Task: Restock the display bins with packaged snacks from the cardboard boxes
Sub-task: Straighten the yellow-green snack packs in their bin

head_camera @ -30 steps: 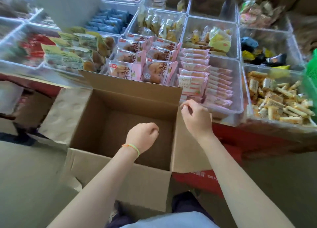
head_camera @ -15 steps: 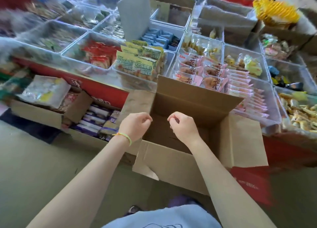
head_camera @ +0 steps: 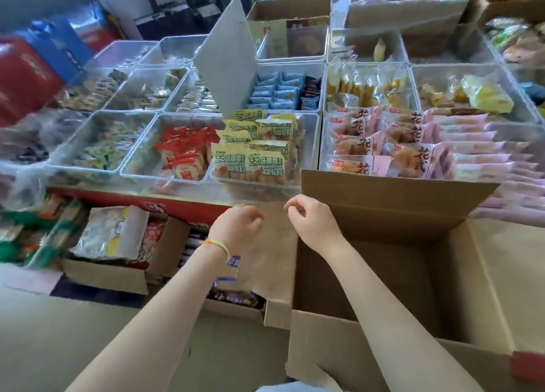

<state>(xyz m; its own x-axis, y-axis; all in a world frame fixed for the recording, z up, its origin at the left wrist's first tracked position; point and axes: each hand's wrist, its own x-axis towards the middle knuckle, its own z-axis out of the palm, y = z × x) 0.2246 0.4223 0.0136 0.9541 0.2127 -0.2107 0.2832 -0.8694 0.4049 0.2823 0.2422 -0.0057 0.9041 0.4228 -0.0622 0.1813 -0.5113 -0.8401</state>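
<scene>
Both hands are held side by side, close together, above the left edge of a large open cardboard box [head_camera: 380,276] that stands on the floor in front of the table [head_camera: 138,198]. The left hand [head_camera: 237,230] is seen with its fingers curled loosely inward and nothing gripped; a thin yellow-green band [head_camera: 216,245] is worn on its wrist. The right hand [head_camera: 314,223] is likewise empty, with thumb and forefinger brought nearly together and the other fingers curled. The box's interior appears empty as far as it can be seen; its far flap [head_camera: 392,197] is raised upright against the table's front, and its right flap is folded outward.

On the table, clear display bins [head_camera: 138,143] are arranged in rows. Yellow-green snack packs [head_camera: 250,158] are stood on end in the front middle bin, faces toward the camera. Pink-wrapped pastries [head_camera: 389,143] are laid overlapping in the bin to the right, their long axes running left to right. Red packs [head_camera: 184,155] fill the bin to the left. A second, lower cardboard box [head_camera: 109,273] holding bagged goods rests on the floor at the left.
</scene>
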